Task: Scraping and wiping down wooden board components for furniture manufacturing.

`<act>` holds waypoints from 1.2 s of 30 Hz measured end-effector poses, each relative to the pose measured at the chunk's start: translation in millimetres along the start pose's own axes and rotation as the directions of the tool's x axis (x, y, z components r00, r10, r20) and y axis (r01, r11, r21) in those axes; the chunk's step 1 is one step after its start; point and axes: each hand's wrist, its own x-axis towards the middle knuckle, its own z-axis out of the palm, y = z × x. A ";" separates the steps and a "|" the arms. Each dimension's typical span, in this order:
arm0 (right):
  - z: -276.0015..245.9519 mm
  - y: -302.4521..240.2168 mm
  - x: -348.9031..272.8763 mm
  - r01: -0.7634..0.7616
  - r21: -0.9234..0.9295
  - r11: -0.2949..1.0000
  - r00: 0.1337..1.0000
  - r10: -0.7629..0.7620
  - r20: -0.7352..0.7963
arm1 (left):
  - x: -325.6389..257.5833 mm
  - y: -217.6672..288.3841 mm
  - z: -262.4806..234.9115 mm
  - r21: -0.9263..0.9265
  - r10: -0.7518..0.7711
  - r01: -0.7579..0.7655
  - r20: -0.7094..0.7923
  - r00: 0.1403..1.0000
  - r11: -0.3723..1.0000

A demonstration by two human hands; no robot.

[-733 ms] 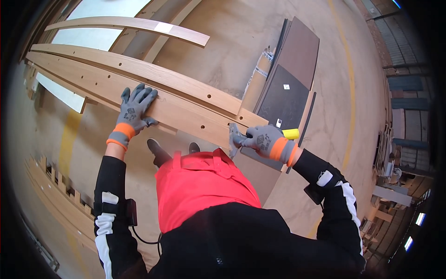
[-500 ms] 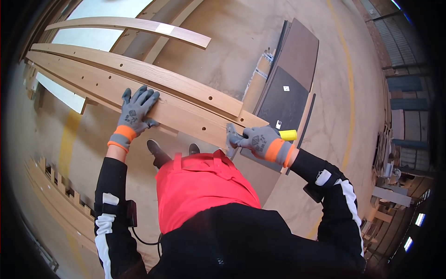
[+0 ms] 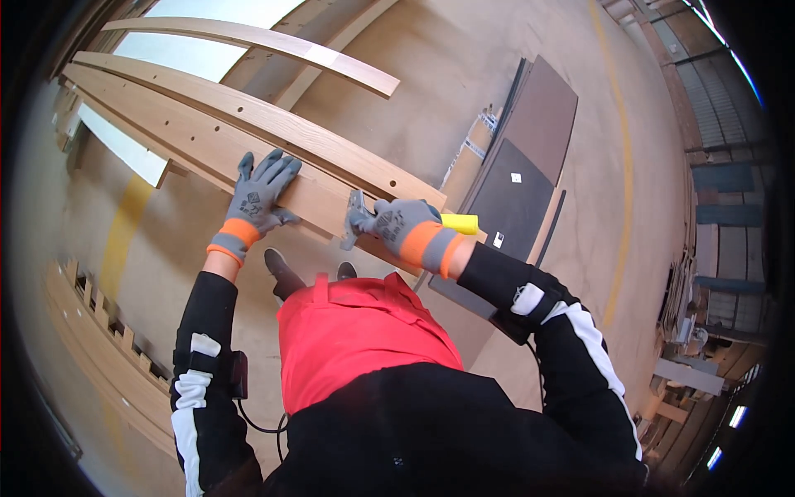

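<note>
A long light wooden board (image 3: 207,141) with a row of small holes runs from the upper left toward the middle. My left hand (image 3: 258,197), in a grey glove with an orange cuff, lies flat and spread on the board's near face. My right hand (image 3: 396,228), gloved the same, is closed around a tool with a yellow handle (image 3: 460,223); a grey metal tip (image 3: 354,222) sticks out at the board's near edge, close to its right end.
A second curved wooden board (image 3: 273,43) lies farther off. Dark brown and grey panels (image 3: 522,166) lie stacked to the right of the board. Wooden slatted frames (image 3: 91,348) line the lower left. A yellow line (image 3: 625,149) marks the concrete floor.
My right hand with the tool has slid slightly left along the board's near edge. My left hand stays flat on the board.
</note>
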 end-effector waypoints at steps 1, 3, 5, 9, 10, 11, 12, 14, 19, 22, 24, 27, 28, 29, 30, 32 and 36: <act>-4.9 -2.3 10.5 0.025 -0.050 0.998 1.000 -0.024 0.006 | -1.7 1.5 0.4 -0.020 -0.017 0.017 -0.034 0.999 1.000; -11.1 -5.3 28.9 0.008 -0.026 1.000 0.999 -0.006 0.050 | -5.5 6.4 -2.1 -0.035 -0.044 0.041 -0.076 0.996 0.999; -3.8 -4.6 43.7 0.036 -0.082 0.996 0.997 -0.031 0.066 | -14.2 16.6 -7.2 -0.011 -0.102 0.102 -0.198 0.975 0.995; -2.8 -0.4 20.3 0.094 -0.057 0.994 0.994 -0.097 -0.054 | -56.7 26.6 4.6 -0.272 -0.306 0.179 -0.555 0.773 0.946; 1.9 4.0 7.0 0.038 -0.005 0.999 0.999 -0.038 0.026 | -68.7 35.4 14.7 -0.444 -0.469 0.233 -0.552 0.689 0.865; 5.9 6.5 -1.2 -0.018 0.044 0.999 0.994 0.013 0.110 | -85.2 46.0 30.2 -0.604 -0.623 0.267 -0.514 0.591 0.751; 2.2 2.7 -2.9 0.010 0.036 0.999 0.995 -0.013 0.101 | -110.3 49.7 58.7 -0.716 -0.716 0.283 -0.417 0.560 0.638; -1.3 -1.4 -4.4 0.012 -0.009 1.000 0.990 -0.011 0.138 | -140.5 65.9 114.7 -0.863 -0.774 0.346 -0.078 0.629 0.368; -27.1 -24.8 43.6 0.012 -0.025 1.000 0.994 -0.009 0.110 | -88.8 122.5 114.7 -0.873 -0.390 0.292 0.445 0.806 -0.392; -27.8 -23.2 59.7 0.050 -0.079 0.996 0.990 -0.039 0.135 | -50.2 143.9 97.9 -0.672 -0.246 0.252 0.553 0.796 -0.696; -31.8 -22.4 65.4 0.067 -0.092 0.993 0.982 -0.050 0.181 | -37.0 158.1 100.3 -0.545 -0.241 0.171 0.602 0.761 -0.820; -46.1 -31.7 70.6 0.066 -0.095 0.993 0.970 -0.042 0.240 | -29.6 164.5 106.2 -0.483 -0.271 0.112 0.652 0.709 -0.869; -48.3 -34.1 74.5 0.053 -0.094 0.994 0.969 -0.029 0.244 | -28.6 164.0 102.6 -0.474 -0.270 0.107 0.656 0.704 -0.874; -44.7 -34.4 82.5 0.063 -0.093 0.994 0.966 -0.037 0.255 | -27.9 162.4 99.5 -0.499 -0.284 0.132 0.668 0.688 -0.856; -44.8 -35.8 91.3 0.072 -0.102 0.992 0.978 -0.050 0.203 | -26.7 161.1 94.0 -0.523 -0.293 0.162 0.678 0.674 -0.837; -46.8 -39.6 106.6 0.057 -0.093 0.994 0.991 -0.045 0.122 | -24.1 159.8 96.9 -0.531 -0.274 0.217 0.695 0.665 -0.819; -63.1 -50.0 150.4 0.037 -0.081 0.996 0.981 -0.021 0.191 | -17.7 154.2 78.8 -0.581 -0.289 0.383 0.749 0.596 -0.718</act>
